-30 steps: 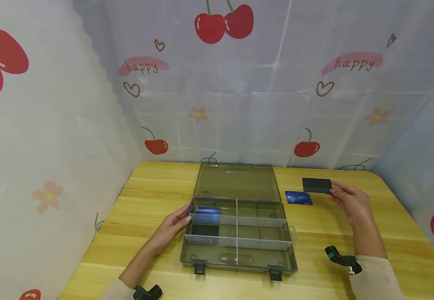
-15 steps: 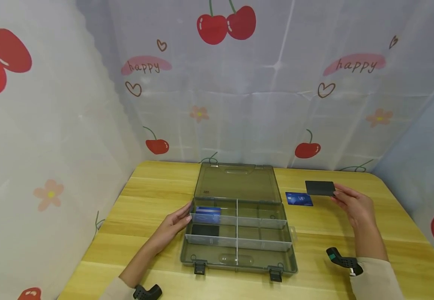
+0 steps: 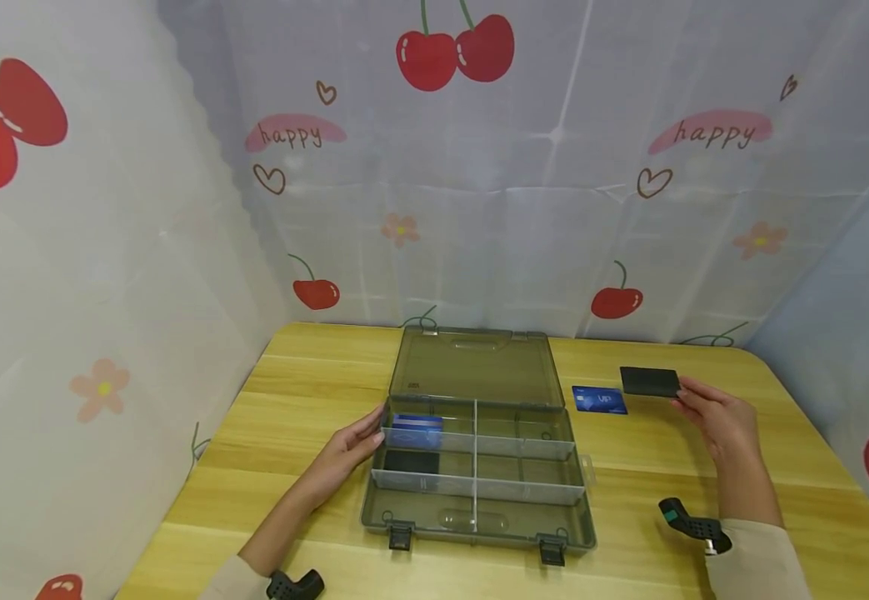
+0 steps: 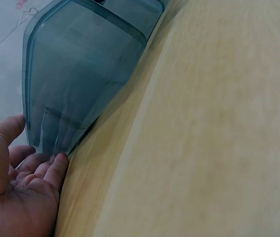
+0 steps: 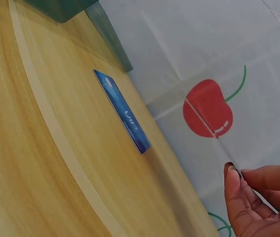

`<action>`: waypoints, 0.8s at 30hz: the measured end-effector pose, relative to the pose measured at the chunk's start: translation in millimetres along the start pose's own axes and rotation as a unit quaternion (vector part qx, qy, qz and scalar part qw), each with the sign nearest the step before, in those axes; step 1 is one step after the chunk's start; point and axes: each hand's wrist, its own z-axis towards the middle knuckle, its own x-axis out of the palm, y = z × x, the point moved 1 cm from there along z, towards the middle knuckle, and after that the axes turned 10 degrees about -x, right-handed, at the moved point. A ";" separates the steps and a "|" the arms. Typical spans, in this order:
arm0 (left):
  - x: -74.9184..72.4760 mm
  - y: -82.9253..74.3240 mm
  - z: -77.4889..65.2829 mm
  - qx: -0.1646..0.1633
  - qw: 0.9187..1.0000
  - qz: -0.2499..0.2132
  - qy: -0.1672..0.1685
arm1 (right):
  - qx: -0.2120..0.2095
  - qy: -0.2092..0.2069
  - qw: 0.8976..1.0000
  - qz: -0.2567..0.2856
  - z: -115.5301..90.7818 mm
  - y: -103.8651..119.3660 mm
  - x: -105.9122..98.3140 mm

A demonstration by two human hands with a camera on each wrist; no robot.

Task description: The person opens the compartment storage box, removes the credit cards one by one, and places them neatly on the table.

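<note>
Right hand (image 3: 722, 417) pinches black card (image 3: 648, 382) by its right edge, lifted over table (image 3: 322, 358) near blue VIP card (image 3: 600, 400); best grip firm without bending it, left hand (image 3: 344, 450) resting relaxed fingers against box (image 3: 527, 468) to steady it.

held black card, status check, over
Right hand pinching black card above table. Left hand touching box at left side. Blue VIP card on table between right hand and box.

Black card (image 3: 650, 382) aloft near flat blue VIP card (image 3: 599, 400); divided box (image 3: 479, 538) open.
</note>
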 end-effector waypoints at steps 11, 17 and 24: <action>-0.3 0.3 -0.5 -0.003 1.000 -0.004 0.001 | 0.014 -0.027 0.997 -0.074 1.5 -4.6 -10.5; 0.1 0.0 -0.9 -0.005 1.000 -0.001 -0.002 | 0.028 -0.031 0.994 -0.100 4.0 -10.2 -15.9; 0.2 -0.8 -0.8 -0.005 1.000 0.000 -0.005 | 0.043 -0.039 0.992 -0.108 4.7 -13.7 -18.1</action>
